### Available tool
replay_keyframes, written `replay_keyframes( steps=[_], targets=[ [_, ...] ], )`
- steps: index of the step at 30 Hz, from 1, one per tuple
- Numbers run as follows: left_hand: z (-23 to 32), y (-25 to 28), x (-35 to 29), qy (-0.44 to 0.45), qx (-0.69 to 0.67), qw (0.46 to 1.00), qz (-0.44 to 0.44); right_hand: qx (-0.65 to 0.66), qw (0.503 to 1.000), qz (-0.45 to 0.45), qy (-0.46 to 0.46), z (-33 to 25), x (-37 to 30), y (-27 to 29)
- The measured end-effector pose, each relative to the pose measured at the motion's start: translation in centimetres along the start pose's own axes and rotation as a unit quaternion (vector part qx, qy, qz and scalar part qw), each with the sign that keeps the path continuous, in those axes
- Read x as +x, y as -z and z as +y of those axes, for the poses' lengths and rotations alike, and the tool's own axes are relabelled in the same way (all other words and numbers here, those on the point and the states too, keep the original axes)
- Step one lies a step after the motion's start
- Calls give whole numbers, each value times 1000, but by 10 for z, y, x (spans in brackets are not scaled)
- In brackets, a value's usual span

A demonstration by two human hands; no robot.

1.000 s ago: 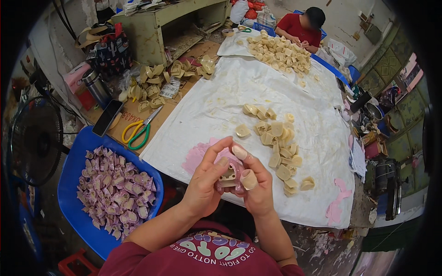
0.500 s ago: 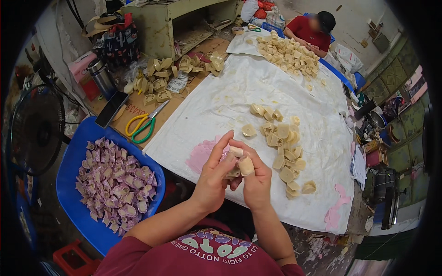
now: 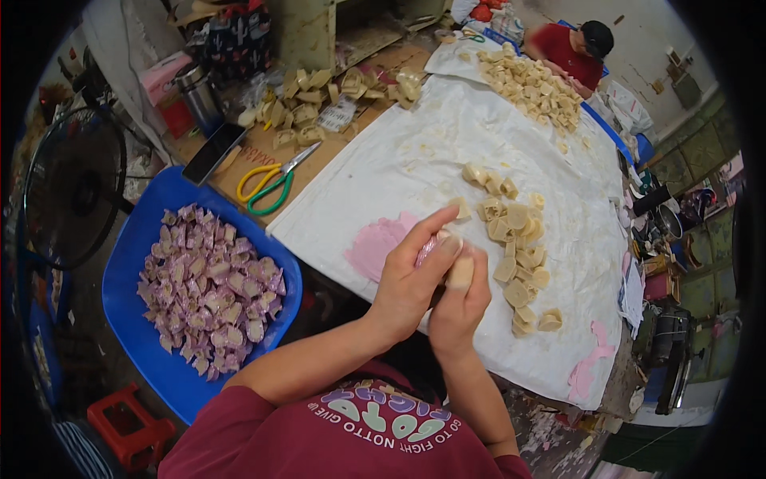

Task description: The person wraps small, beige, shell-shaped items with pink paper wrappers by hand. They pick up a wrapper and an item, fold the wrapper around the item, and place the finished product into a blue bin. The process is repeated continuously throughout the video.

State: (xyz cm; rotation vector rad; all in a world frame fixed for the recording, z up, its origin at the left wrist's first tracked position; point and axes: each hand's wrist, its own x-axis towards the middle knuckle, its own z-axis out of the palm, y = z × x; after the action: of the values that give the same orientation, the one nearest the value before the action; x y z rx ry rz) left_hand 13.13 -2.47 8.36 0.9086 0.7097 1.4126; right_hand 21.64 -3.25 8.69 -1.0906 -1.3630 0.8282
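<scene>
My left hand (image 3: pixel 407 279) and my right hand (image 3: pixel 461 315) meet over the near edge of the white cloth (image 3: pixel 447 128). Pressed between their fingers is a small piece with shiny pink film (image 3: pixel 427 249), mostly hidden by the thumbs. A pale beige cover wraps the right thumb tip. Beyond my left hand, a flat pink patch (image 3: pixel 375 246) lies on the cloth. Small beige moulded pieces (image 3: pixel 523 259), cup-like and blocky, form a loose row right of my hands. To the left, a blue basin (image 3: pixel 120 299) holds a heap of pink-purple, shiny-coated pieces (image 3: pixel 207 291).
Scissors (image 3: pixel 271 184) with yellow and green handles, a phone (image 3: pixel 214 154) and a steel flask (image 3: pixel 199 100) lie or stand at the left. A co-worker (image 3: pixel 566 60) sits at the far end by a beige heap (image 3: pixel 531 88). A fan (image 3: pixel 76 188) and red stool (image 3: pixel 130 427) stand left.
The view has swung, shifting the scene rightward and slightly down. My hands have turned and closed tighter around the small piece, which shows less now.
</scene>
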Motion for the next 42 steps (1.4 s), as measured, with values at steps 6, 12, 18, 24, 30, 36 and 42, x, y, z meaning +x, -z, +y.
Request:
replay_keyframes(
  steps=[6, 12, 18, 24, 30, 36, 42],
  targets=[
    [16, 2, -4, 47, -12, 998, -37, 188, 977, -43, -86, 3, -11, 8],
    [3, 15, -5, 117, -69, 990, -33, 160, 974, -91, -132, 10, -26, 14],
    [3, 24, 1, 97, -30, 993, -61, 162, 982, -93, -31, 21, -22, 7],
    [13, 18, 3, 91, -61, 991, -78, 138, 978, -128, -94, 18, -10, 24],
    [16, 23, 3, 125, -98, 977, -145, 58, 993, -97, -27, 18, -13, 24],
    [21, 25, 0, 117, -3, 979, -168, 113, 990, -79, 17, 12, -11, 21],
    [25, 24, -9, 167, -255, 932, -194, 156, 984, -82, -37, -2, -8, 30]
  ],
)
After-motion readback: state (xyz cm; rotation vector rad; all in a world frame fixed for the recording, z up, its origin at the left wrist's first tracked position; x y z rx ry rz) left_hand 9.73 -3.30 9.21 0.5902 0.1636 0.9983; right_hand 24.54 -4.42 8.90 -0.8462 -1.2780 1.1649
